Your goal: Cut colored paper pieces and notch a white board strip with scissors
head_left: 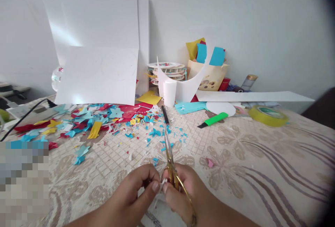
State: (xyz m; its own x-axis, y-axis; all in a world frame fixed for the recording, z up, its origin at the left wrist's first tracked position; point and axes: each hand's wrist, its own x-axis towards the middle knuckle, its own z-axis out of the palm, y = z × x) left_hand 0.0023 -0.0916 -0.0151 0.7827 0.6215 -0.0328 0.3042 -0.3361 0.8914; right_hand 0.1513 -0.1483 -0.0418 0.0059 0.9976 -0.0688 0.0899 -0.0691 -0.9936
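Near the bottom centre, my left hand [141, 192] pinches a small white piece [162, 182] between thumb and finger. My right hand [185, 192], just beside it, is closed around gold-handled scissors [170, 166], its thumb and fingertip also at the white piece. The scissors point away from me, with their blades slightly apart. Beyond the tips lies a dark pen-like stick [165, 114]. Small blue paper scraps [155, 132] are scattered around the blades.
Colourful paper cuttings [86, 119] cover the left side. White boards [99, 75] lean at the back, left of a white cup [170, 93]. A green cutter [216, 119] and yellow tape roll [268, 115] lie on the right of the patterned tablecloth [235, 181].
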